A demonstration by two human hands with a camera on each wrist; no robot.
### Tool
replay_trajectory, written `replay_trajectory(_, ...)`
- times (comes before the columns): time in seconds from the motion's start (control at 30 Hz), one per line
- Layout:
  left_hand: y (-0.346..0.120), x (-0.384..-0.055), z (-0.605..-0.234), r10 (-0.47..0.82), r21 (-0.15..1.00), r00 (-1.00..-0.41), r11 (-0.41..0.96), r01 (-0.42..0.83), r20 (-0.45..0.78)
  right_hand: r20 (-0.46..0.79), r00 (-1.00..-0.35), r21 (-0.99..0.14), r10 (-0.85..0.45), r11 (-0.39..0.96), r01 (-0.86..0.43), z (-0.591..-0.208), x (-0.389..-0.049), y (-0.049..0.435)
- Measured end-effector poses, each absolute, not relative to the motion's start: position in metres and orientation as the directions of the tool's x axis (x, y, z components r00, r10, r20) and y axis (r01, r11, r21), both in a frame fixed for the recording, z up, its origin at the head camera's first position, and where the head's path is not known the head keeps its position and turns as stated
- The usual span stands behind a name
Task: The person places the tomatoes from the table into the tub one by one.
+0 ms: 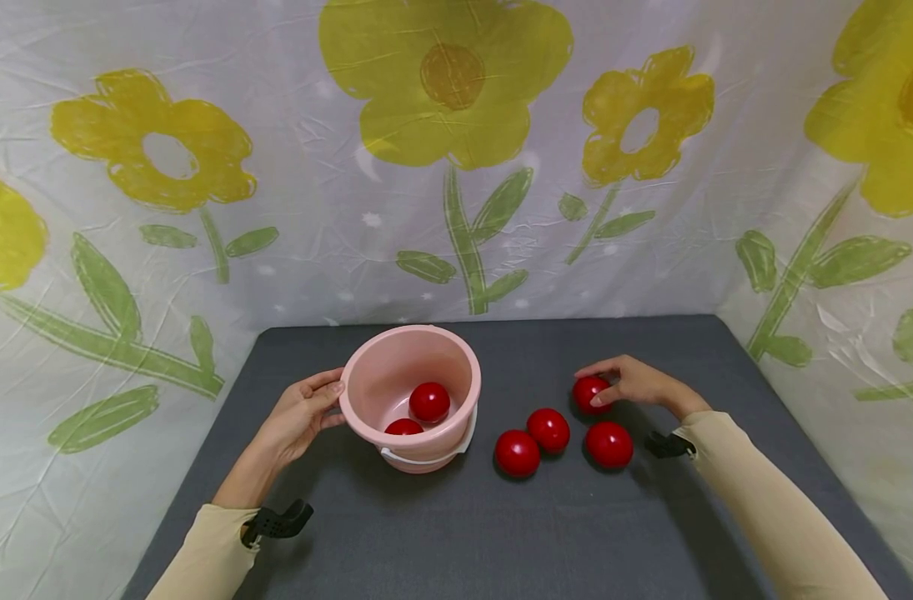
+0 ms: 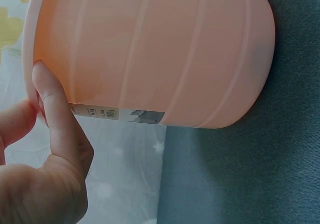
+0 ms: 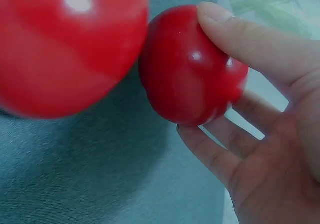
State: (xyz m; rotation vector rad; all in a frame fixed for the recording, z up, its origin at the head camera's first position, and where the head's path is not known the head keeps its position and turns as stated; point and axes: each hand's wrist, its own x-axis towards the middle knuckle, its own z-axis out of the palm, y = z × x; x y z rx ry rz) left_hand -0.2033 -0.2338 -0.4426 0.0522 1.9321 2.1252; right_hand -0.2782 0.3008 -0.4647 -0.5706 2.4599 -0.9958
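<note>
A pink bucket [image 1: 418,450] stands tilted slightly toward me on the dark table, with two red balls [image 1: 429,402] inside. At its left rim my left hand [image 1: 297,418] pinches the edge between thumb and fingers; the left wrist view shows the bucket's ribbed side [image 2: 160,49] and a label below the fingers. On the right, my right hand [image 1: 636,385] grips a red ball [image 3: 192,67], thumb on one side and fingers around the other. Three more red balls lie close by: one [image 1: 609,445] just in front of that hand, two [image 1: 549,431] between it and the bucket.
The dark grey tabletop [image 1: 456,542] runs back to a white curtain [image 1: 313,208] printed with yellow flowers, which also hangs at both sides. A white handle [image 1: 433,460] hangs down the bucket's front. Black straps [image 1: 279,521] sit on both wrists.
</note>
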Motion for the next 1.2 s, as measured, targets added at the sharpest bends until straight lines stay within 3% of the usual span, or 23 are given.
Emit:
replay_trajectory(0.87,-0.234,-0.202,-0.443,0.217,0.984,-0.965,-0.074,-0.165,-0.145,-0.247,-0.822,-0.735,-0.514,0.652,-0.186,-0.408,-0.3,0.266)
replay_trajectory(1.2,-0.233,-0.202,-0.441,0.212,0.987,-0.967,-0.049,-0.154,-0.14,-0.227,-0.801,-0.731,-0.554,0.64,-0.236,-0.378,-0.307,0.242)
